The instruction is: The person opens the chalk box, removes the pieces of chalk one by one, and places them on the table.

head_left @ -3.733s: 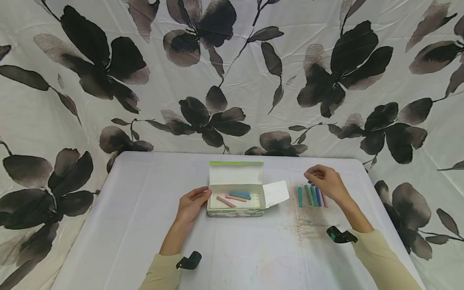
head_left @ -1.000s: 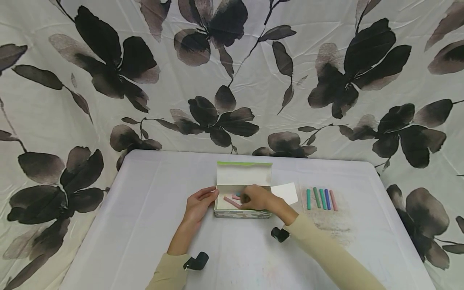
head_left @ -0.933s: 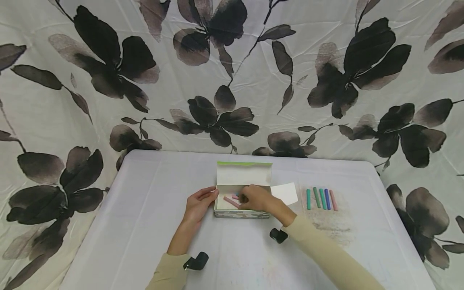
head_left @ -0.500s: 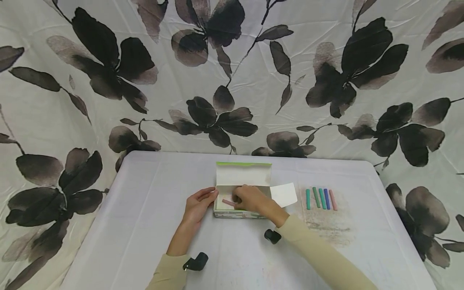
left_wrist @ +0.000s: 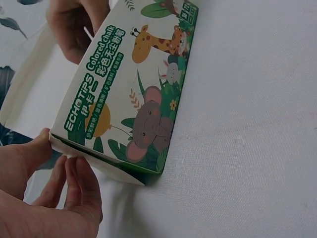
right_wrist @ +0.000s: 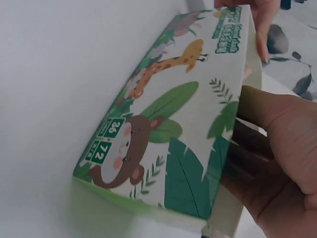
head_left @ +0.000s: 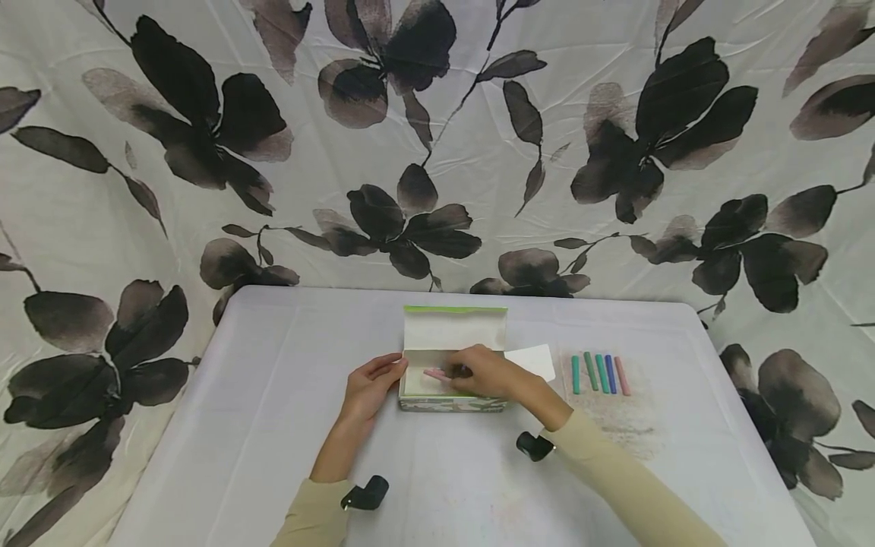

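An open chalk box (head_left: 451, 406) with printed animals stands mid-table, its lid raised at the back. At the box's left end, my left hand (head_left: 369, 389) pinches the edge; in the left wrist view its thumb (left_wrist: 37, 148) lies on top with fingers against the side. My right hand (head_left: 488, 372) reaches into the box from the right with fingers bent down. Pink chalk (head_left: 437, 375) shows in the box right beside its fingertips. The box wall hides the right fingertips in the right wrist view, so I cannot tell whether they hold a chalk.
On the table's right side several chalk sticks (head_left: 611, 374) lie in a row: green, teal, blue and pink. The white side flap (head_left: 536, 361) folds out toward them. Chalk smudges (head_left: 615, 425) mark the white cloth. A floral curtain (head_left: 437, 152) hangs behind the table.
My right hand has come from over the chalk row into the box, shifted left inside, then slightly back right. The pink chalk in the box has shifted. The left hand stays at the box's left end.
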`<state>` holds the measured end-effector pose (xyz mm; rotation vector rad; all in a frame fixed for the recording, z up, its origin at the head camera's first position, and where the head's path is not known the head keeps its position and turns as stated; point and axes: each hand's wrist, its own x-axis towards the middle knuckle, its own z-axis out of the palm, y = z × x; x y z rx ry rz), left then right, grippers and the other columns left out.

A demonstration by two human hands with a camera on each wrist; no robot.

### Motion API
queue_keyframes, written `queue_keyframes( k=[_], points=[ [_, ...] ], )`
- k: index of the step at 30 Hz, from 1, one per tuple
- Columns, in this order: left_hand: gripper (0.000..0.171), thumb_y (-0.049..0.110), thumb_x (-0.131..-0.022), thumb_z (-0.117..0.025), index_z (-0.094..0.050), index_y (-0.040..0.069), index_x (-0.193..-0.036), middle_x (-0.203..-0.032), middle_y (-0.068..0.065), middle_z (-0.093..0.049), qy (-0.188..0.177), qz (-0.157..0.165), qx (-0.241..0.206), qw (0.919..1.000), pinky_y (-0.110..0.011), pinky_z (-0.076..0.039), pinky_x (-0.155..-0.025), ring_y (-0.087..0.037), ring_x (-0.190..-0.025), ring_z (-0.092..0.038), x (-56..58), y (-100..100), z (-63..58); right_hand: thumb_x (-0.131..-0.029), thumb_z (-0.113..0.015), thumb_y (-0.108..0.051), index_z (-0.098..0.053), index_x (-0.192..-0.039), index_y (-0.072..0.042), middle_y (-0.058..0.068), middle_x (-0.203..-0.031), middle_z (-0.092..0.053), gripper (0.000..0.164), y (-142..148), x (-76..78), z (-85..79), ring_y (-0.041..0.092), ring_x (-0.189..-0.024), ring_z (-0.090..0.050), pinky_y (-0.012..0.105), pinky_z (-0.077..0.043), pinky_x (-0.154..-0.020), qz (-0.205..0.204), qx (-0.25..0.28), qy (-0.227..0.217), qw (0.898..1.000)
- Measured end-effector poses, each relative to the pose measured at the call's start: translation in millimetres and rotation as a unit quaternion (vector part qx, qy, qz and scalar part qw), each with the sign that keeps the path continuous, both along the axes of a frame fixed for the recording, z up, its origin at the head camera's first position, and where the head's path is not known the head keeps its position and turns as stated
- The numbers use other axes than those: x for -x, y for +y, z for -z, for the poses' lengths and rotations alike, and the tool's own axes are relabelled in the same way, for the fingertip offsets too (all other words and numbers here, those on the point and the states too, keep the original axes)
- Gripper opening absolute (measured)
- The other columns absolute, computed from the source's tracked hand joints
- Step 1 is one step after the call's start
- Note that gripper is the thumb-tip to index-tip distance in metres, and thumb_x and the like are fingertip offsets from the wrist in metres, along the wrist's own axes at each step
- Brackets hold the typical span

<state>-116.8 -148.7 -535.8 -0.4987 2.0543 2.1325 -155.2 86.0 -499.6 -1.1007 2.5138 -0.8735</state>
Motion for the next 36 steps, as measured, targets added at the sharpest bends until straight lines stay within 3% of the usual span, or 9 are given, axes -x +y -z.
queue_keyframes(
  k=[7, 17, 24, 29, 36],
  points=[
    [0.041, 0.018, -0.093, -0.079, -0.068, -0.001, -0.127, -0.103, -0.006, -0.072, -0.004, -0.002, -0.007, 1.0000, -0.015, -0.053, -0.078, -0.010, -0.093, -0.066, 0.4, 1, -1.0, -0.098, -0.069, -0.005, -0.072, -0.114, 0.002, 0.008, -0.098, -0.074, 0.018, 17, -2.3, -7.6, 0.013, -0.086, -0.068, 0.027, -0.057, -0.077, 0.008, 0.043, -0.014, 0.999],
    [0.042, 0.016, -0.093, -0.079, -0.067, -0.002, -0.129, -0.100, -0.003, -0.072, -0.002, -0.004, -0.012, 0.9999, -0.015, -0.053, -0.076, -0.008, -0.090, -0.066, 0.8, -2, 2.9, -0.098, -0.071, -0.010, -0.071, -0.120, 0.001, 0.008, -0.101, -0.074, 0.024, 45, -10.5, -16.7, 0.019, -0.091, -0.071, 0.030, -0.058, -0.083, 0.082, 0.110, -0.048, 0.989],
    [0.043, 0.018, -0.093, -0.079, -0.066, -0.001, -0.130, -0.101, -0.003, -0.072, -0.007, -0.003, -0.006, 1.0000, -0.015, -0.053, -0.076, -0.007, -0.089, -0.066, 0.5, -1, 1.1, -0.100, -0.069, -0.011, -0.067, -0.123, 0.005, 0.017, -0.103, -0.073, 0.028, 67, -16.5, -16.5, 0.031, -0.088, -0.074, 0.031, -0.060, -0.080, 0.119, 0.169, -0.112, 0.972],
    [0.044, 0.018, -0.094, -0.078, -0.065, -0.001, -0.131, -0.103, -0.004, -0.072, -0.010, -0.001, -0.007, 0.9999, -0.015, -0.053, -0.076, -0.011, -0.094, -0.066, 1.7, 0, 1.7, -0.100, -0.068, -0.009, -0.067, -0.125, 0.005, 0.016, -0.106, -0.073, 0.028, 81, -23.3, -22.5, 0.027, -0.094, -0.073, 0.032, -0.059, -0.086, 0.145, 0.191, -0.123, 0.963],
    [0.044, 0.019, -0.094, -0.078, -0.065, -0.001, -0.131, -0.102, -0.002, -0.073, -0.006, 0.004, -0.003, 1.0000, -0.015, -0.052, -0.077, -0.008, -0.091, -0.066, 1.6, 0, 1.0, -0.101, -0.068, -0.011, -0.064, -0.127, 0.004, 0.022, -0.108, -0.071, 0.030, 104, -33.4, -28.0, 0.024, -0.093, -0.074, 0.037, -0.060, -0.083, 0.175, 0.219, -0.162, 0.946]
  ],
)
